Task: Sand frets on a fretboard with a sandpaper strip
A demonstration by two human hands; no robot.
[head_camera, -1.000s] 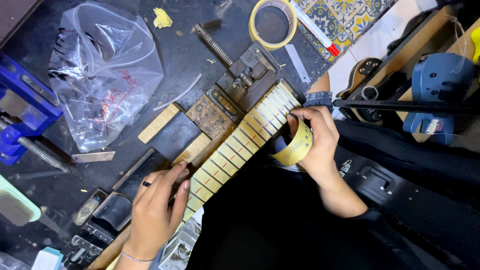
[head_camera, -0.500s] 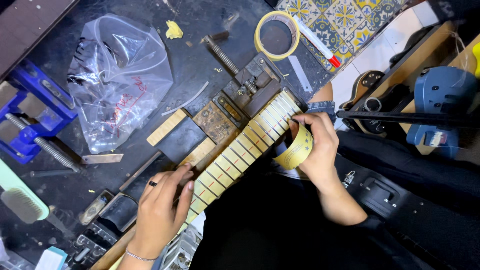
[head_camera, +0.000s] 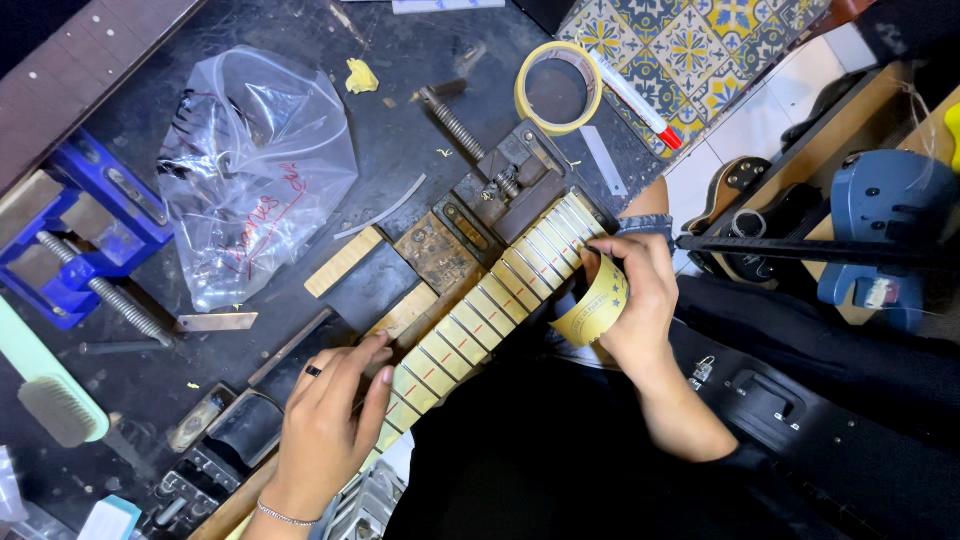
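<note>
A pale guitar fretboard (head_camera: pixel 480 320), covered in yellowish tape with metal frets showing, lies diagonally across a dark workbench (head_camera: pixel 400 110), clamped in a vise (head_camera: pixel 505 180) at its upper end. My left hand (head_camera: pixel 330 425) presses flat on the lower part of the fretboard, a dark ring on one finger. My right hand (head_camera: pixel 635 295) grips a roll of yellow masking tape (head_camera: pixel 592 305) against the fretboard's upper right edge.
A second tape roll (head_camera: pixel 558 88) and a white marker with a red cap (head_camera: pixel 635 98) lie at the top. A crumpled clear plastic bag (head_camera: pixel 250 170) sits left, beside a blue vise (head_camera: pixel 85 240). A green brush (head_camera: pixel 45 385) is far left. Guitars and a blue tool (head_camera: pixel 880 235) stand right.
The view has shifted slightly. Both hands stay at the same places on the fretboard, with the tape roll still held at its edge.
</note>
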